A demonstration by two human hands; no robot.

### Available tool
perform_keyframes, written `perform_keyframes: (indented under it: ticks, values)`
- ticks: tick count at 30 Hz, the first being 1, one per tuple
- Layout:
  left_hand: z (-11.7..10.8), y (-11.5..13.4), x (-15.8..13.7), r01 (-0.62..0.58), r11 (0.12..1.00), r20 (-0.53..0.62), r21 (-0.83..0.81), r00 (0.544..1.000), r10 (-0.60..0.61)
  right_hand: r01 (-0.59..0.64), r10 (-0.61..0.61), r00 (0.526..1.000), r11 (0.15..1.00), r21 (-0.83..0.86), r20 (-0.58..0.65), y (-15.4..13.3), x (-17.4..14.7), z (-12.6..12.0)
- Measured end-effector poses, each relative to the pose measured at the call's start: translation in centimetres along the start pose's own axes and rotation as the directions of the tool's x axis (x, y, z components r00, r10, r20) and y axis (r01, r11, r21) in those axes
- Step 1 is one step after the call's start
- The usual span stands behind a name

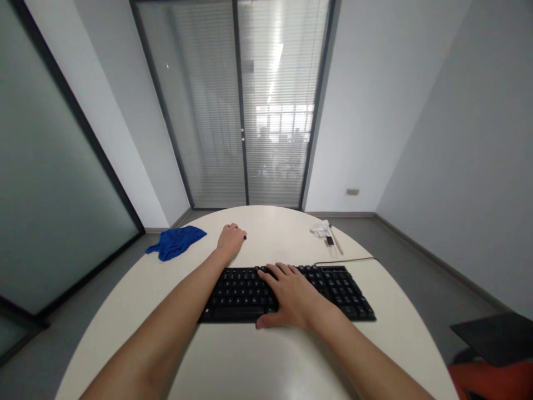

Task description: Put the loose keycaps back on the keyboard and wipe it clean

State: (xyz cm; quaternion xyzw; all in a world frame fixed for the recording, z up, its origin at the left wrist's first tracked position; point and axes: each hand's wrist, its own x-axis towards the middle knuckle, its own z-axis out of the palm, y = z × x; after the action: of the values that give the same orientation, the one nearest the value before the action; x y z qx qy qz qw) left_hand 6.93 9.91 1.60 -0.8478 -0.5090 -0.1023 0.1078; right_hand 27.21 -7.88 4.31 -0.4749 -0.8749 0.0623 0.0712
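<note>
black computer keyboard [241, 294] lies across the middle of the pale round table [233, 361], its long sides roughly facing the table's near and far edges. the right hand [291, 297] rests on it, fingers spread open and lying over the keys just right of the middle, the thumb stretched to the keyboard's near edge; nothing shows in its grasp. the left hand [232, 243] is beyond the keyboard's far left corner, toward the table's far edge, palm down with the fingers bent. a small black piece [245, 238] shows at the right side of those fingers; i cannot tell whether they grip it or what it is. the left forearm passes over the keyboard's left end. a thin dark cord [345, 261] runs from the keyboard's far side to the table's right edge. near the table's far right edge sit a crumpled white wad [320, 228], a slim pale stick [336, 241] and a small black clip [330, 240], close together; their details are too small to tell. a crumpled blue cloth [177, 243] lies at the table's far left edge, reaching the rim. beyond the far edge stand glass panels with blinds [275, 166].
</note>
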Motion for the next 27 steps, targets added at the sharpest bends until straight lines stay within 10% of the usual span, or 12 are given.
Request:
perform_keyframes:
  ticks: [12,16,27]
  values:
    - [-3.1,3.0,-6.0,0.057,0.992,0.016,-0.115,0.998,-0.055,0.032,-0.033,0.998,0.999,-0.002,-0.049,0.1,-0.1,0.5]
    - [-3.3,3.5,-9.1,0.197,0.876,0.020,-0.441,0.978,-0.210,0.065,-0.064,0.996,0.998,0.020,-0.059,0.5,0.1,1.0]
    - [-2.6,3.9,-10.9,0.072,0.738,-0.070,-0.671,0.985,-0.159,0.128,-0.119,0.989,0.986,0.110,-0.083,1.6,0.7,1.1]
